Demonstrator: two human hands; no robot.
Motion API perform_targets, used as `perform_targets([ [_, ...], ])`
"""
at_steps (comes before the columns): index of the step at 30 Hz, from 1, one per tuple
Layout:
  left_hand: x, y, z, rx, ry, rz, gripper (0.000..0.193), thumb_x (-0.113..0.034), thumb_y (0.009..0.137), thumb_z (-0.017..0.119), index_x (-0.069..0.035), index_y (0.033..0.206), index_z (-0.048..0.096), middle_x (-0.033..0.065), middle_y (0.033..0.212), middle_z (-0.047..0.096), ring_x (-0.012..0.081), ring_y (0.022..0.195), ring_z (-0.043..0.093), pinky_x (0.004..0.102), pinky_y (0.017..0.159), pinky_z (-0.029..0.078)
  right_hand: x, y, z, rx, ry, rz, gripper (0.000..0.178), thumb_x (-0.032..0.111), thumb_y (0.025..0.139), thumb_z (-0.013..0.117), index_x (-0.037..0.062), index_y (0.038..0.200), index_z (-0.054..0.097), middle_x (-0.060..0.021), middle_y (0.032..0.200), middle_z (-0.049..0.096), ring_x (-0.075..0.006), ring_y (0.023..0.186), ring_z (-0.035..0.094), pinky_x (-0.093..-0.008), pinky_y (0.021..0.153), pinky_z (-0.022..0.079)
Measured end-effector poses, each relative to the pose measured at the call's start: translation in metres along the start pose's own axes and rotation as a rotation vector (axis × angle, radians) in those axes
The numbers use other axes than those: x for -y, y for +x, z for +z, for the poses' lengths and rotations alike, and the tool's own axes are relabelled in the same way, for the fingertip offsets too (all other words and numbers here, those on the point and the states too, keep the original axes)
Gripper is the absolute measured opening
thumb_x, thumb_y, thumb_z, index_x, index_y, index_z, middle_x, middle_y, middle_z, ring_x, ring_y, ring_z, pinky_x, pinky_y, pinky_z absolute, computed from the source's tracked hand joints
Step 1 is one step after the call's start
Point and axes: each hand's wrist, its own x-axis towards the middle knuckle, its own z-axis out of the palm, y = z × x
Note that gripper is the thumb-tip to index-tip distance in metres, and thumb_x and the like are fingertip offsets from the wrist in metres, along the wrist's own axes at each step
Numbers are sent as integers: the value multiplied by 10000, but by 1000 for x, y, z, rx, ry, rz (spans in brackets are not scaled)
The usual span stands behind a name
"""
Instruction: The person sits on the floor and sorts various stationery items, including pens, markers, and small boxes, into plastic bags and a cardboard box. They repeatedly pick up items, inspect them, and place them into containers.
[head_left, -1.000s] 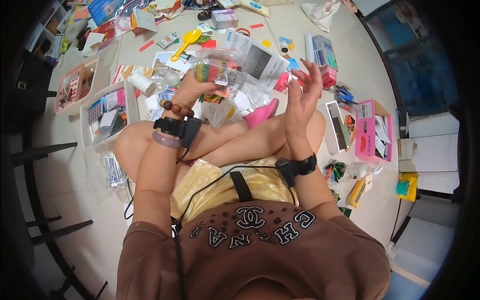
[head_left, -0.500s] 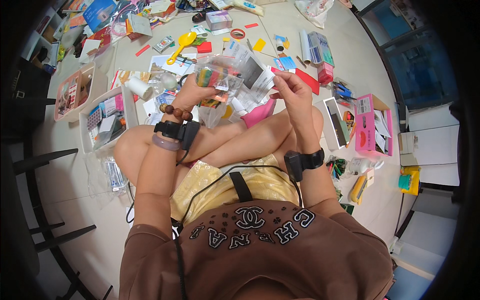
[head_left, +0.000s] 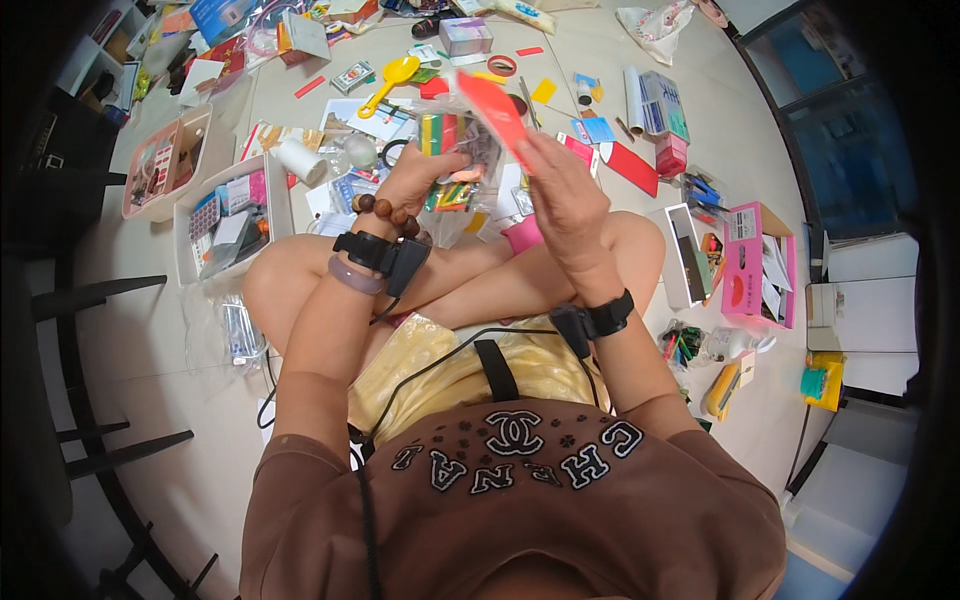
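Observation:
Over my crossed legs, my left hand (head_left: 425, 178) is closed around a clear plastic bag (head_left: 440, 135) of green, yellow and red pieces. My right hand (head_left: 568, 200) is raised beside it, fingers closed on a flat red envelope (head_left: 492, 108) that is smeared by motion. Under my hands lies a loose heap of papers and packets, partly hidden. A pink item (head_left: 522, 235) shows between my legs and the heap. Another red envelope (head_left: 630, 170) lies on the floor right of my right hand.
White bin (head_left: 283, 215) and pinkish bin (head_left: 130, 200), both filled, stand at left. At right are a white box (head_left: 680, 262) and a pink box (head_left: 757, 215). A yellow toy shovel (head_left: 400, 72) and tape roll (head_left: 501, 65) lie ahead. Black chair legs (head_left: 100, 295) reach in from the left.
The printed paper my right hand pinched is no longer in its fingers; a red envelope is there instead. That hand has moved left, toward the bag. My left hand still holds the bag.

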Motion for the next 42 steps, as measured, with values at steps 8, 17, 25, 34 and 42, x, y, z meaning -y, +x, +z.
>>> perform_targets([
  [8,-6,-7,-1,41,-153,16,442,-95,798,644,-20,1206,492,83,1111,603,154,972,608,297,847,503,8,-10,27,180,-14,-57,382,6,695,611,56,1074,607,-97,1149,582,-280,1090,545,-373,875,474],
  [17,-2,-4,0,-1,-259,-16,463,-183,830,664,-20,1218,470,90,1124,591,171,992,600,314,845,513,2,-9,26,214,-3,-62,384,4,698,607,40,1080,598,-115,1163,571,-297,1103,534,-381,886,464],
  [25,-4,-6,0,23,-240,23,483,-147,820,675,-33,1235,455,85,1141,578,173,1021,577,325,876,493,16,-6,13,229,264,141,436,157,766,684,19,1153,538,-160,1225,525,-328,1137,494,-394,935,419],
  [34,-2,-5,3,23,-136,152,444,-129,811,680,-43,1205,495,46,1111,588,148,1006,565,303,897,442,29,3,43,55,380,542,576,190,763,695,-16,1231,431,-202,1149,558,-328,1031,555,-369,868,452],
  [42,-9,-3,-7,-94,-190,180,392,-140,797,681,-31,1140,525,59,1035,611,150,930,605,295,818,501,-12,2,30,-134,1156,1148,268,151,935,482,-49,1112,512,-134,980,627,-211,835,650,-330,692,593],
])
